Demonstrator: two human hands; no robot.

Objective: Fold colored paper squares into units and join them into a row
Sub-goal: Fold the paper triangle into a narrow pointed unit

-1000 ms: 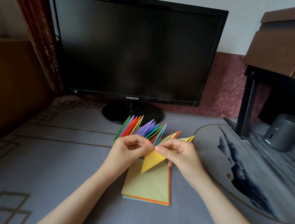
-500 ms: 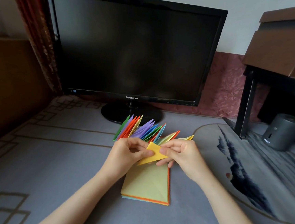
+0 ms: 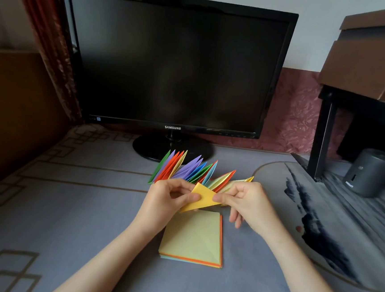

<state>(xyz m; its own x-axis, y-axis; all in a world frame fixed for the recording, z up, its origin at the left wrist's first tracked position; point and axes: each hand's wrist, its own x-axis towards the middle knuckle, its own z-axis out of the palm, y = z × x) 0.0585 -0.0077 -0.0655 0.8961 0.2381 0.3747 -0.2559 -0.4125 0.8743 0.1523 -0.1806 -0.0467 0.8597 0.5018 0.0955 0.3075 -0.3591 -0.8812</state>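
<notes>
Head view: left hand (image 3: 166,203) and right hand (image 3: 250,203) pinch the yellow unit (image 3: 203,199), turned from point-down to level; joining to the row (image 3: 191,170) likely follows.

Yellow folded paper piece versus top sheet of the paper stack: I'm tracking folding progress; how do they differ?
The yellow folded paper piece is a triangular shape; the top sheet of the paper stack is an open square with a diagonal crease. The piece is pinched between the left hand and right hand; the sheet lies flat. The piece is deeper yellow, the sheet paler. Both are paper.
</notes>
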